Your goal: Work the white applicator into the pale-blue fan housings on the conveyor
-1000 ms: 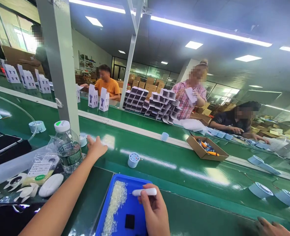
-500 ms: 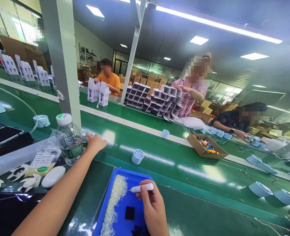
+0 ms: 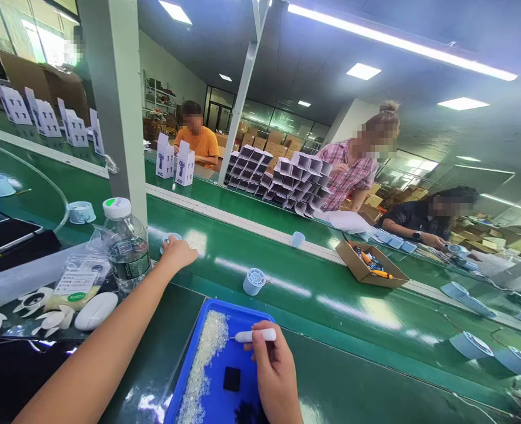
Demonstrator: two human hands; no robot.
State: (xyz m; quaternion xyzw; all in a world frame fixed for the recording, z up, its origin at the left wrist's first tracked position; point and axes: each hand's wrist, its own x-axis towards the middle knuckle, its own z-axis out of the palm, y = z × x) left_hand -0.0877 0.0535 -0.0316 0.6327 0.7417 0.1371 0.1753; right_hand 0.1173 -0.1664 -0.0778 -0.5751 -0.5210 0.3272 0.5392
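My left hand (image 3: pixel 178 252) reaches out over the green belt (image 3: pixel 313 306) and closes on a small light-blue round part (image 3: pixel 168 238) beside a water bottle (image 3: pixel 125 244). My right hand (image 3: pixel 274 368) holds a white pen-like tool (image 3: pixel 256 335) over a blue tray (image 3: pixel 238 353). The tray holds a strip of small pale beads (image 3: pixel 203 362) and a black square piece (image 3: pixel 232 378). Another light-blue round part (image 3: pixel 254 281) stands on the belt just beyond the tray.
White plastic shapes (image 3: pixel 52 318) and a bag (image 3: pixel 77 282) lie at left by a grey pillar (image 3: pixel 116 106). A cardboard box (image 3: pixel 371 268) rides the belt. More blue parts (image 3: pixel 470 344) sit at right. Three people work across the line, near stacked white boxes (image 3: pixel 282 185).
My left hand has closed down on the small blue part by the bottle. The round part on the belt has drifted right. My right hand has barely moved.
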